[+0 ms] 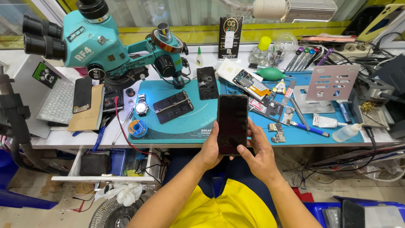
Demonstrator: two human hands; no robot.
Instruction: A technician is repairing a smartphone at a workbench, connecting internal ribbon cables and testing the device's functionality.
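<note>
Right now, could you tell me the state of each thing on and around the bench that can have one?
Smartphone: screen dark, held upright above the bench edge.
Left hand: gripping the phone's lower left side.
Right hand: holding the phone's right side, thumb on the lower screen.
Second phone: lying flat on the teal mat, screen dark.
Drawer: pulled open under the bench.
Circuit boards: bare, lying loose on the blue mat.
Microscope: standing over the mat, unused.

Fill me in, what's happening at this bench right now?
A person holds a dark-screened smartphone upright in both hands over the bench edge: left hand grips its lower side, right hand touches the bottom of the screen. On the teal work mat lie opened phone parts, beneath a teal microscope.
</note>
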